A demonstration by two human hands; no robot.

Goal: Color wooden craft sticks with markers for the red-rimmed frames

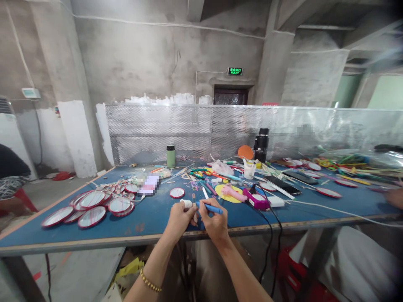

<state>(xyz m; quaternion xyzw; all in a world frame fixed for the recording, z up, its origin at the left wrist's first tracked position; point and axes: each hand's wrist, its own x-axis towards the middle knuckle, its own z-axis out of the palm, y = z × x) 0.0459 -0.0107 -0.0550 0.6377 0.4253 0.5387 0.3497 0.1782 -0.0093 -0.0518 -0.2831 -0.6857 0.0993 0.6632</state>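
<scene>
My left hand (pixel 180 219) is closed near the table's front edge, pinching a thin brown wooden stick (pixel 194 197) that stands up between the hands. A small white rounded piece (pixel 186 203) shows at its index finger; whether it is held or worn I cannot tell. Just to the right, my right hand (pixel 215 223) grips a blue pen (pixel 211 207), its tip pointing left at the stick. Behind the hands lie a white pen-like stick (pixel 205 192) and a round mirror with a red rim (pixel 177 193).
Red-rimmed round mirrors (pixel 92 217) are piled at left beside a phone (pixel 149 184). A purple glue gun (pixel 258 200) with a black cable lies right, near a yellow disc (pixel 231 196). A green bottle (pixel 170 156) and black flask (pixel 261 144) stand behind. Another person's hand (pixel 395 197) is far right.
</scene>
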